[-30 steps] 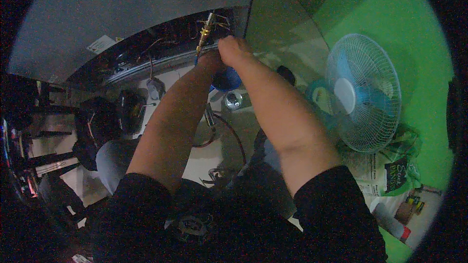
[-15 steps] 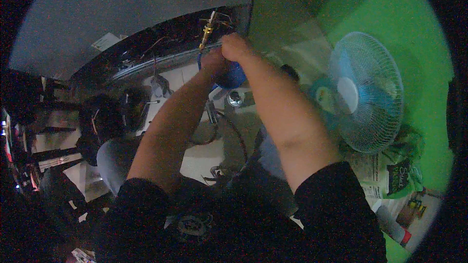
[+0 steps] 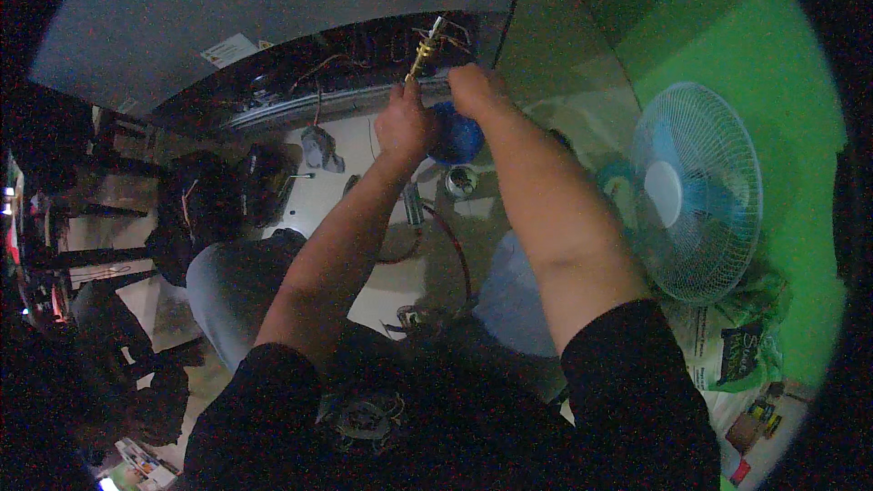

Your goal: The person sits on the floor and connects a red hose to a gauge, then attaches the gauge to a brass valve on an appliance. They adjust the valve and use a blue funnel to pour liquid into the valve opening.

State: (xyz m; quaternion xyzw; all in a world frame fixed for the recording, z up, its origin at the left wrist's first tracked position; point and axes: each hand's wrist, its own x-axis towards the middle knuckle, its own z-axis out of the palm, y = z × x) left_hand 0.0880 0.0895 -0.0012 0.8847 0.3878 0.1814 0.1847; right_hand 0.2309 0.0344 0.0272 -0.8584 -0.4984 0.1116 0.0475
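A big grey appliance cabinet fills the top of the view, with its lower compartment open and dark, showing loose wires. To the right stands a bright green wall, and in front of it a blue and white pedestal fan. The pale floor spreads below the cabinet, in dim light, and the person's knees in grey trousers rise from it on either side.

Both forearms reach up from the lower edge to the open compartment. The left hand is curled closed around the lower end of a slim brass torch nozzle, which sticks up and out of the fist toward the wiring. The right hand sits just beside it on the right, fingers bent, resting on the top of a blue gas canister; whether it truly grips the canister cannot be told. The canister lies just under both hands, between the wrists.

On the floor below the hands lie a small round metal tin, a red hose and a small grey part. A green printed bag lies under the fan.
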